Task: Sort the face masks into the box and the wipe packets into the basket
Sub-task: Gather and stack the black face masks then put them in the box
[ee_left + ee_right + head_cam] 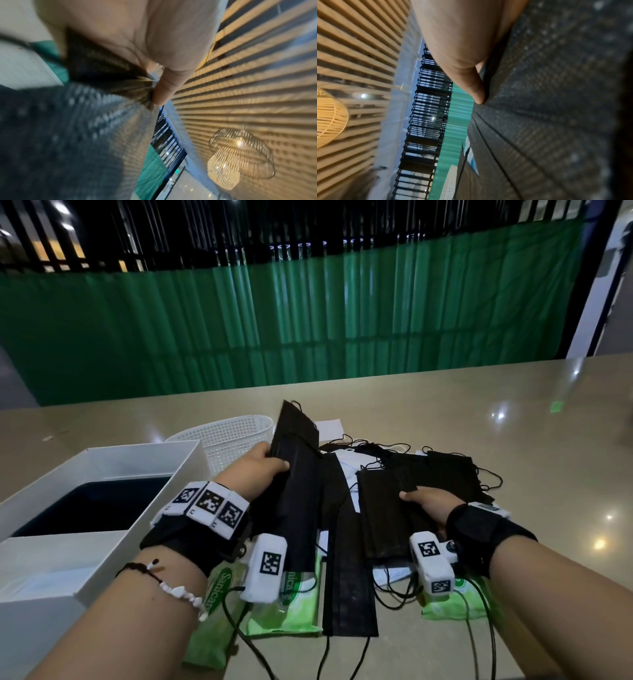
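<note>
At pile centre we're gripping black masks: left hand (265,465) clutching one stack (294,446), right hand (428,503) pinching another (387,508); swinging both to the box (102,460) at 9 o'clock, keeping loops untangled.

Shiny beige tabletop (445,412), white box (102,460) at the left, white basket (226,440) just behind it, black face masks (445,474) piled in the middle, green wipe packets (291,614) at the near edge

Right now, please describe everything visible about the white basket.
The white basket is plastic-looking, with walls perforated by small holes and a rounded rim. It stands upright on the beige table, behind the white box, close to it. Its inside is hardly visible. The left hand and its black masks hide its right side.
</note>
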Tool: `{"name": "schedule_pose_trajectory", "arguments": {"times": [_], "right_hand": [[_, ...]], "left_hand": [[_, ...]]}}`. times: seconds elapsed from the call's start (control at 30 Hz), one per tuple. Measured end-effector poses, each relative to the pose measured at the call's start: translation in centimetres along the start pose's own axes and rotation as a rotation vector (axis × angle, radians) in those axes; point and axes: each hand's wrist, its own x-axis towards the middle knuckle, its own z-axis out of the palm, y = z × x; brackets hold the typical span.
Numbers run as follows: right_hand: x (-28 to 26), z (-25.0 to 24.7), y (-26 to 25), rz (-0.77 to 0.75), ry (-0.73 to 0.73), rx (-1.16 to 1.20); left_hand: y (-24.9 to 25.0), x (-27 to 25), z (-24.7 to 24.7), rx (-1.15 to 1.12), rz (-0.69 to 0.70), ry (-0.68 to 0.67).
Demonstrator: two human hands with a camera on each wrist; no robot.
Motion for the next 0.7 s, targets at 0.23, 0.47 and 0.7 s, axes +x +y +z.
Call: {"name": "schedule_pose_trajectory", "arguments": {"times": [0.23,0.47,0.7], "right_hand": [[-0.4,-0.1,-1.7,-0.06,-0.053,-0.147],[-2.7,0.4,-5.0,-0.275,-0.116,0.143],[-4.9,2.8,-6.4,-0.296,-0.263,0.277]], "left_hand": [[2.3,-2.7,-0.7,-0.611,0.157,-0.085],[2.9,-3.2,1.3,-0.83,0.178,-0.252],[3.0,-2.4,3.4,-0.886,0.128,-0.248]]}}
